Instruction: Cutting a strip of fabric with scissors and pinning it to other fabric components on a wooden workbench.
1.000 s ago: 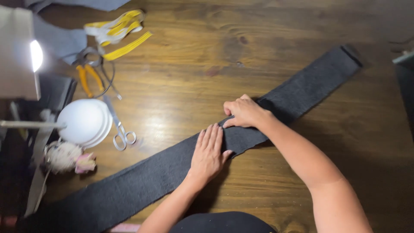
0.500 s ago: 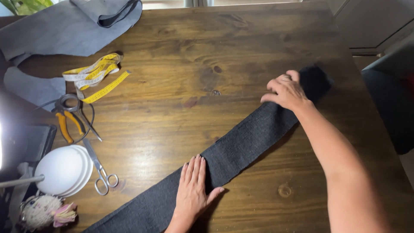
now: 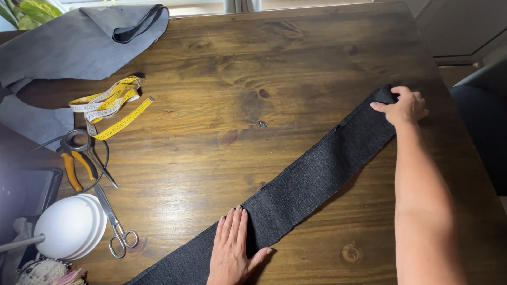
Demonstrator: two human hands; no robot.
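A long strip of dark grey fabric (image 3: pixel 311 179) lies diagonally on the wooden table (image 3: pixel 253 79), from the lower left to the upper right. My left hand (image 3: pixel 232 248) rests flat on the strip near the bottom edge, fingers together and pointing up. My right hand (image 3: pixel 404 105) is at the strip's far upper-right end, its fingers curled over the fabric's end near the table's right edge.
At left lie a yellow measuring tape (image 3: pixel 108 108), orange-handled pliers (image 3: pixel 71 163), silver scissors (image 3: pixel 113 221), a white dome-shaped object (image 3: pixel 68 227) and a pile of grey cloth (image 3: pixel 68 47). A dark chair (image 3: pixel 483 126) stands past the right edge.
My right hand has slid along the strip to its far upper-right end. My left hand stayed pressed on the strip. The view shifted up and right.
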